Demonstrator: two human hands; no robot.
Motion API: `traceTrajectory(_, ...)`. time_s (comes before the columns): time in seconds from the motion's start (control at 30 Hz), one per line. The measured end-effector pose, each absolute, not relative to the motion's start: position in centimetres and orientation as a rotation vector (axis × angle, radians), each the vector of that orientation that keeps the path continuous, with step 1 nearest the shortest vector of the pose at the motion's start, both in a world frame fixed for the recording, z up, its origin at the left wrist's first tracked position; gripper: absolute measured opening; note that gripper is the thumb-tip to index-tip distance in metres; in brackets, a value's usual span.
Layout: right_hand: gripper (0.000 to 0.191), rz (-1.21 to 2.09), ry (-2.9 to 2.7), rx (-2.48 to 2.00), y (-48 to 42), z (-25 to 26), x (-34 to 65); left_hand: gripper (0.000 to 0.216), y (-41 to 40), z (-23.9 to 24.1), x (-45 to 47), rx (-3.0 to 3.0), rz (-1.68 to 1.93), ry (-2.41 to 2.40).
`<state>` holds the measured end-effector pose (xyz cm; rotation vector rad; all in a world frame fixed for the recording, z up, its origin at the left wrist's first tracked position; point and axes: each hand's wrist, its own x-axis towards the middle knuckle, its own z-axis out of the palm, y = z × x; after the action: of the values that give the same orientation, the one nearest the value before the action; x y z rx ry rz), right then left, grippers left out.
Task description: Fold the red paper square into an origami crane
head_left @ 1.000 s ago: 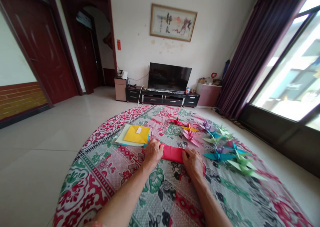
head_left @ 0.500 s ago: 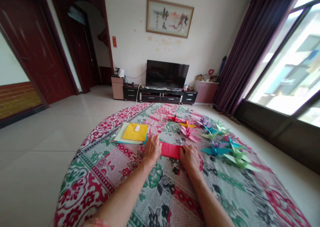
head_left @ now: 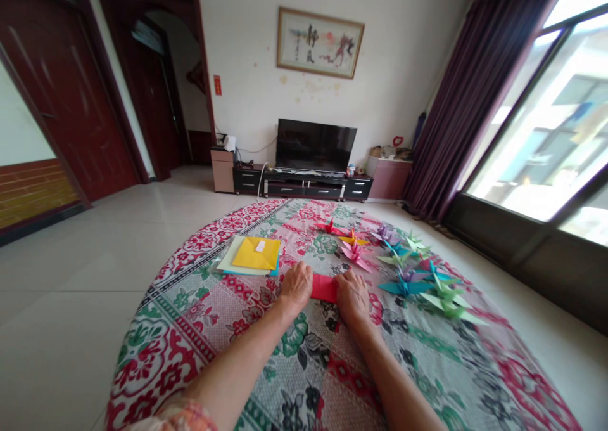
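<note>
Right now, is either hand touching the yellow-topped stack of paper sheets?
No: the left hand and right hand press on the folded red paper sheet, and the yellow-topped stack of paper sheets lies apart from them.

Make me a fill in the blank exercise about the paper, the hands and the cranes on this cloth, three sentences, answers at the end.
1. The left hand and the right hand both press on a folded ____ paper on the flowered cloth.
2. The stack of sheets beyond the left hand has a ____ sheet on top.
3. The paper cranes lie on the person's ____ side.
Missing words: red; yellow; right.
</note>
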<state>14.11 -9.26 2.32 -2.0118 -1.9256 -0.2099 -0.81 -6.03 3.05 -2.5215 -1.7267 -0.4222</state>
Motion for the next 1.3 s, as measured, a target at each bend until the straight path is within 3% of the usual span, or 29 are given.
traceTrajectory(0.13, 0.028, -0.077, -1.910, -1.985, -9.3, 2.2, 14.2, 0.018, -6.8, 2.4, -1.0, -2.483, -0.589, -1.743)
traceTrajectory(0.43, 0.028, -0.197, -1.815, -2.036, -11.0, 1.8, 12.8, 0.043, -8.3, 1.4, -1.2, -2.432, -0.718, -1.725)
traceTrajectory(1.3, 0.037, -0.056, -1.800, -2.046, -12.5, 1.2, 15.7, 0.043, -8.8, 1.2, -1.5, -2.464, -0.803, -1.730)
